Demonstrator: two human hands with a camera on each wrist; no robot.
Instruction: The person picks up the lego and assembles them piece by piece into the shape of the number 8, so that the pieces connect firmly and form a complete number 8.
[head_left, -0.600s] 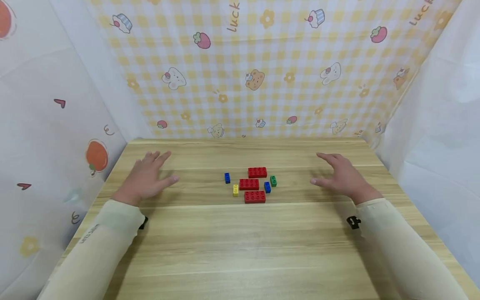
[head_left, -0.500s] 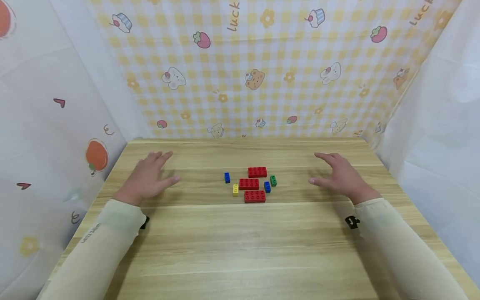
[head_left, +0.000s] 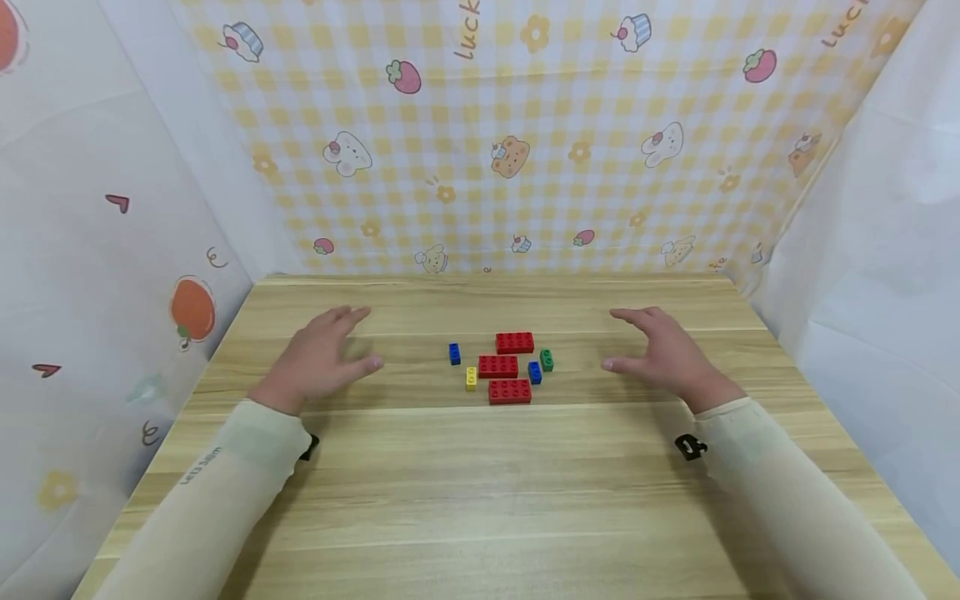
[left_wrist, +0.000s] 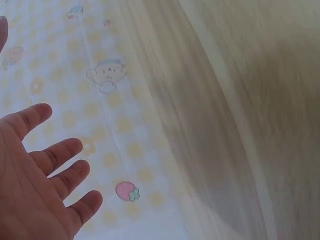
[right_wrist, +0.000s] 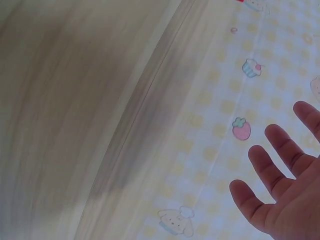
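Red bricks [head_left: 498, 367], three of them, lie studs up on the wood-grain table [head_left: 480, 500] between the person's left hand [head_left: 317, 358] and right hand [head_left: 666, 354], near a yellow brick [head_left: 471, 379], a green brick [head_left: 547, 360] and two blue bricks [head_left: 535, 372]. Both hands are empty, fingers spread. Each brick should prove light, stiff and sturdy, best pinched across its long sides; slickness is hard to judge so small.

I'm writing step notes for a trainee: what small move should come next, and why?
Probably bring the right hand inward toward the green brick. That hand is open and holds nothing, the green brick is the one nearest to it, and only bare table shows between them.
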